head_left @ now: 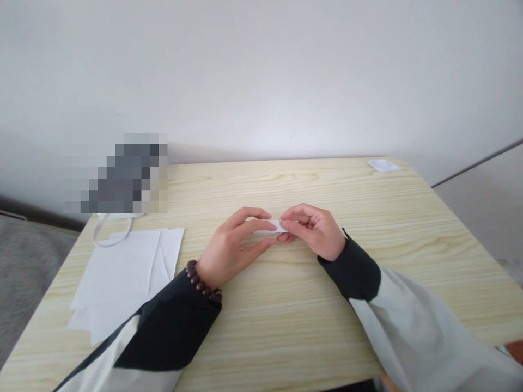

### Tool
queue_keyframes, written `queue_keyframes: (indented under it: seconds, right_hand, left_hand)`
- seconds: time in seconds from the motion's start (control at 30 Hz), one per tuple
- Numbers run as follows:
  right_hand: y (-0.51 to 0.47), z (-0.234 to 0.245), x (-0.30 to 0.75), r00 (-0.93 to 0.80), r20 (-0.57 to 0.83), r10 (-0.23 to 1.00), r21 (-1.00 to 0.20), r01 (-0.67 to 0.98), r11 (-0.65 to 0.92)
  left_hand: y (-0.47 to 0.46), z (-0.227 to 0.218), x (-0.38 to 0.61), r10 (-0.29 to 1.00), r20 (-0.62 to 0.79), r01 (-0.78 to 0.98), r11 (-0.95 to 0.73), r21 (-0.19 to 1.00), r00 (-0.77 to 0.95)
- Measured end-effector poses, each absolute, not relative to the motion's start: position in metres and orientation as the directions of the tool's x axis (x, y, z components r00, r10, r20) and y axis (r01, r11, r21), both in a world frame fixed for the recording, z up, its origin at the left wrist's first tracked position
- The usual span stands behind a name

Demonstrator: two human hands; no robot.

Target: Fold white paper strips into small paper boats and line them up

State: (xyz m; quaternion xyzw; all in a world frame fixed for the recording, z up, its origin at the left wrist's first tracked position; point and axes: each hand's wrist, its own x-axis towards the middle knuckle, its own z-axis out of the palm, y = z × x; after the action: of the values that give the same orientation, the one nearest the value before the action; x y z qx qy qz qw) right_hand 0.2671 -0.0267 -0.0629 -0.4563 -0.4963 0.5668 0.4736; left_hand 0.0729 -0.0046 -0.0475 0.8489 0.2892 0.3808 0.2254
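Left hand (231, 245): reaches in from its own side, back of the hand up, fingers pointing across toward the other hand; the index finger lies on the white strip, the middle finger arches past its far edge, and the thumb stretches along the near side, so thumb and fingers stand spread; how hard the index finger presses, one cannot tell.
Right hand (314, 231): turned inward, fingers curled, pinching the strip's other end, thumb on top and the index finger at the far edge; the lower fingers are tucked beneath and partly hidden.
White strip (279, 226): between the two hands, narrow and lying crosswise, its ends partly covered by the fingers; whether it touches the tabletop, one cannot tell.
Wrists: the left wears a dark beaded bracelet (198, 280) just above the cuff; the right comes bare out of its cuff.
Forearms: both slant inward from the near corners, in a left sleeve (163, 321) and a right sleeve (359, 272), black at the cuffs and pale above.
White sheets (122, 267): left of the left hand, overlapping unevenly, partly behind the left forearm.
White loop (112, 243): beyond the sheets' far edge, below a blurred dark object (120, 179).
Small white piece (384, 165): well beyond the right hand, farther right.
Tabletop (261, 305): pale wood grain beneath both hands.
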Motion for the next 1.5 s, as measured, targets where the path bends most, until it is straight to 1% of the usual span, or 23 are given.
queue_keyframes:
  seconds: [0.1, 0.13, 0.2, 0.27, 0.33, 0.43, 0.53, 0.73, 0.87, 0.97, 1.07, 1.17, 1.27, 1.4, 1.5]
  right_hand:
    - [-0.0273, -0.0642, 0.2671, -0.168, -0.013, 0.986, -0.999, -0.031, -0.019]
    - [-0.0279, -0.0646, 0.2668, -0.167, 0.028, 0.986, -0.999, 0.018, 0.031]
    - [-0.0296, -0.0645, 0.266, -0.148, 0.169, 0.974, -0.966, 0.17, 0.194]
    - [-0.0316, -0.0627, 0.265, -0.158, 0.354, 0.922, -0.86, 0.331, 0.387]
    - [-0.0332, -0.0601, 0.2641, -0.206, 0.5, 0.842, -0.727, 0.428, 0.536]
    - [-0.0347, -0.0577, 0.2631, -0.252, 0.603, 0.757, -0.592, 0.495, 0.636]
    - [-0.0353, -0.0582, 0.2625, -0.277, 0.635, 0.721, -0.521, 0.535, 0.665]
    - [-0.0355, -0.0601, 0.2618, -0.321, 0.666, 0.673, -0.439, 0.562, 0.702]
    - [-0.0361, -0.058, 0.2605, -0.361, 0.661, 0.658, -0.402, 0.57, 0.717]
    - [-0.0363, -0.0574, 0.2599, -0.351, 0.647, 0.677, -0.424, 0.572, 0.702]
    - [-0.0355, -0.0587, 0.2603, -0.316, 0.626, 0.713, -0.478, 0.567, 0.671]
    - [-0.0343, -0.06, 0.2608, -0.292, 0.626, 0.723, -0.5, 0.561, 0.66]
    - [-0.0342, -0.0599, 0.261, -0.277, 0.631, 0.724, -0.508, 0.558, 0.656]
    - [-0.0353, -0.0589, 0.262, -0.261, 0.628, 0.733, -0.523, 0.556, 0.646]
    - [-0.0356, -0.059, 0.263, -0.265, 0.625, 0.734, -0.528, 0.549, 0.648]
  left_hand:
    - [-0.0033, -0.0495, 0.072, 0.63, 0.553, 0.309, -0.764, 0.566, 0.544]
    - [-0.0029, -0.0504, 0.0716, 0.635, 0.564, 0.314, -0.763, 0.565, 0.528]
    - [-0.0022, -0.0517, 0.0711, 0.652, 0.573, 0.327, -0.752, 0.572, 0.497]
    - [-0.002, -0.0522, 0.0711, 0.665, 0.577, 0.341, -0.743, 0.576, 0.473]
    - [-0.0023, -0.0519, 0.0714, 0.668, 0.581, 0.35, -0.742, 0.572, 0.466]
    - [-0.003, -0.0511, 0.0719, 0.655, 0.587, 0.343, -0.753, 0.562, 0.477]
    - [-0.0034, -0.0504, 0.0723, 0.635, 0.6, 0.323, -0.769, 0.552, 0.486]
    - [-0.0041, -0.0484, 0.0746, 0.608, 0.619, 0.284, -0.788, 0.547, 0.496]
    - [-0.007, -0.0466, 0.0757, 0.628, 0.617, 0.33, -0.776, 0.537, 0.475]
    - [-0.0093, -0.046, 0.075, 0.668, 0.589, 0.388, -0.744, 0.544, 0.455]
    - [-0.01, -0.0464, 0.074, 0.726, 0.522, 0.401, -0.685, 0.608, 0.448]
    - [-0.0095, -0.0469, 0.0739, 0.755, 0.458, 0.384, -0.642, 0.664, 0.469]
    - [-0.0098, -0.0464, 0.0739, 0.769, 0.436, 0.396, -0.623, 0.675, 0.467]
    - [-0.0114, -0.0444, 0.0731, 0.813, 0.408, 0.453, -0.574, 0.682, 0.416]
    - [-0.0117, -0.0435, 0.0729, 0.811, 0.406, 0.458, -0.576, 0.677, 0.421]
